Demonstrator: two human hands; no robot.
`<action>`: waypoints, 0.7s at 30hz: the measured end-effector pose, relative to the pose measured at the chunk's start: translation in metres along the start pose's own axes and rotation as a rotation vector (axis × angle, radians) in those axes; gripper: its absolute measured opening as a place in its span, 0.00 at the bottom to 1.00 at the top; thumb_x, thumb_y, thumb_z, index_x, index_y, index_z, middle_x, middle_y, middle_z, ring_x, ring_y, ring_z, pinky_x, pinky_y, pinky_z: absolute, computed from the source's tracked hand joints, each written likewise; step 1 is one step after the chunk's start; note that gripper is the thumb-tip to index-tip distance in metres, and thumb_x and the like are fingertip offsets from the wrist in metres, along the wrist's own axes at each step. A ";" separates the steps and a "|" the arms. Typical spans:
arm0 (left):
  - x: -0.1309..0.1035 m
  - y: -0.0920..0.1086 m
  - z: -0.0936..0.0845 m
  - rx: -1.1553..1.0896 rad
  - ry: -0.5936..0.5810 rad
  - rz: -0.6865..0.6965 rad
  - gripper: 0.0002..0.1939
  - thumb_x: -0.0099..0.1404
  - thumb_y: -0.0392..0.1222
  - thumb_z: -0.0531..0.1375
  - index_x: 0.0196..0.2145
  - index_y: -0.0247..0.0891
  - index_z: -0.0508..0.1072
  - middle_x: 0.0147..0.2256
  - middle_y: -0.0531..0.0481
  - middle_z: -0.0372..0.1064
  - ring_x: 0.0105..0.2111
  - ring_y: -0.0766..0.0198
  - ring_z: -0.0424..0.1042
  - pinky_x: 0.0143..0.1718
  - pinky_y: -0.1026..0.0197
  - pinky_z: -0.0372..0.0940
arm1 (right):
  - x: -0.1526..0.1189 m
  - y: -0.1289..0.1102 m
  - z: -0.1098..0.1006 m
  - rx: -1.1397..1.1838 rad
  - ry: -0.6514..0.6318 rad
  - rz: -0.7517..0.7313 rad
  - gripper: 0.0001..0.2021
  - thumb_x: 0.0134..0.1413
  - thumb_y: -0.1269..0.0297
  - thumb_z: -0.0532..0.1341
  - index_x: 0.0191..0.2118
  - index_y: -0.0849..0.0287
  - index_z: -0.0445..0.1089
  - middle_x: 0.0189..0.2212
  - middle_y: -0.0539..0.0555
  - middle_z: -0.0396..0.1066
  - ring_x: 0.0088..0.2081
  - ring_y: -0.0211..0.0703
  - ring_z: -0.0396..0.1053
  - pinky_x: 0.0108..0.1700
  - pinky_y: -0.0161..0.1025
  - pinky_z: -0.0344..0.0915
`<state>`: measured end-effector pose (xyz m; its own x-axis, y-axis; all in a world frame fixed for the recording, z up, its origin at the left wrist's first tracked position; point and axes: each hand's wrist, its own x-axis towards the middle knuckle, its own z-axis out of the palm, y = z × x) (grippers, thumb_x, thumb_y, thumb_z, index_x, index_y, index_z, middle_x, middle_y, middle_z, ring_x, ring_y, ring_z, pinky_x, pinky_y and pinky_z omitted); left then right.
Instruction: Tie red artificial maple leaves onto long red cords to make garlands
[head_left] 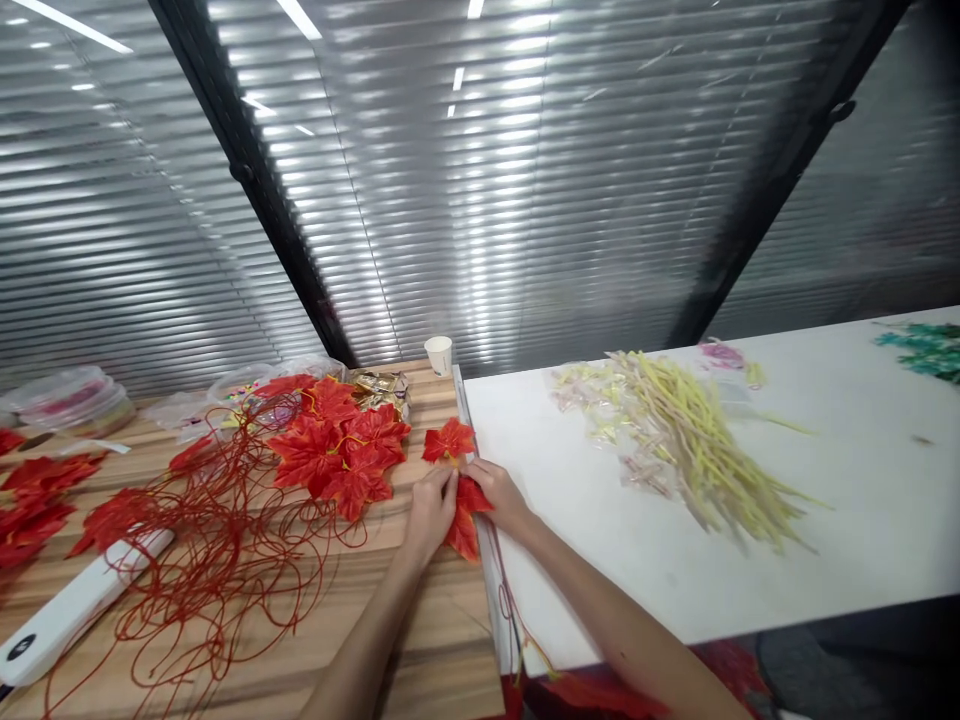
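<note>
Close together at the table's inner edge, my left hand (433, 508) and my right hand (498, 492) both have their fingers pinched on a strand of red artificial maple leaves (450, 440). One leaf points away above my fingertips, and others hang below between my hands. The exact pinch point is hidden by my fingers. A thin red cord (504, 590) runs down from there along the table seam. More of a leafy vine (600, 690) shows low down, beneath my right forearm. Left of my hands is a pile of red maple leaves (341, 445).
A tangle of red cord (225, 540) covers the wooden table (442, 640), partly over a white elongated device (82, 605). A paper cup (439, 356) stands at the back. Yellow strips (690, 450) lie on the white table (622, 590). Clear plastic containers (67, 400) sit far left.
</note>
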<state>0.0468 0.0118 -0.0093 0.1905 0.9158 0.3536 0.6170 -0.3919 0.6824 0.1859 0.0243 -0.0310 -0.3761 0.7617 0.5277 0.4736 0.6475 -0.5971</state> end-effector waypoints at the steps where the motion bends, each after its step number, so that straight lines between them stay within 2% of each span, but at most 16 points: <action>1: 0.000 0.000 -0.001 -0.016 0.008 0.000 0.14 0.62 0.40 0.48 0.31 0.36 0.72 0.31 0.45 0.71 0.31 0.61 0.68 0.35 0.60 0.62 | 0.000 0.001 0.001 0.009 0.006 -0.003 0.05 0.52 0.75 0.53 0.31 0.60 0.65 0.28 0.52 0.64 0.31 0.40 0.63 0.32 0.34 0.60; 5: 0.000 -0.004 0.000 -0.125 0.039 -0.081 0.13 0.61 0.42 0.51 0.31 0.36 0.73 0.30 0.46 0.72 0.30 0.61 0.69 0.34 0.60 0.63 | -0.003 0.003 0.002 0.055 0.006 -0.042 0.04 0.52 0.72 0.55 0.34 0.60 0.65 0.29 0.53 0.65 0.30 0.40 0.63 0.32 0.35 0.61; 11: 0.004 -0.015 0.004 -0.479 0.026 -0.264 0.11 0.53 0.44 0.59 0.28 0.33 0.74 0.29 0.45 0.74 0.30 0.60 0.72 0.34 0.60 0.66 | -0.005 0.006 0.002 0.124 0.040 -0.010 0.09 0.53 0.69 0.55 0.41 0.59 0.65 0.33 0.54 0.68 0.34 0.42 0.67 0.37 0.37 0.63; 16: 0.005 -0.017 0.003 -0.456 0.004 -0.278 0.09 0.52 0.41 0.58 0.26 0.33 0.75 0.28 0.45 0.74 0.29 0.60 0.72 0.33 0.60 0.66 | -0.007 0.005 -0.001 0.210 -0.009 0.085 0.10 0.54 0.70 0.52 0.41 0.59 0.64 0.37 0.54 0.69 0.37 0.42 0.67 0.39 0.37 0.63; 21: 0.005 -0.024 0.003 -0.521 -0.059 -0.308 0.08 0.50 0.40 0.60 0.26 0.33 0.74 0.27 0.44 0.73 0.28 0.60 0.72 0.32 0.61 0.65 | -0.007 0.008 -0.004 0.132 -0.067 0.017 0.10 0.53 0.72 0.51 0.41 0.60 0.65 0.35 0.54 0.68 0.36 0.41 0.67 0.38 0.36 0.62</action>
<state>0.0356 0.0264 -0.0259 0.1135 0.9914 0.0646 0.1984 -0.0863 0.9763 0.1952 0.0241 -0.0374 -0.4235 0.7696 0.4778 0.3727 0.6288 -0.6824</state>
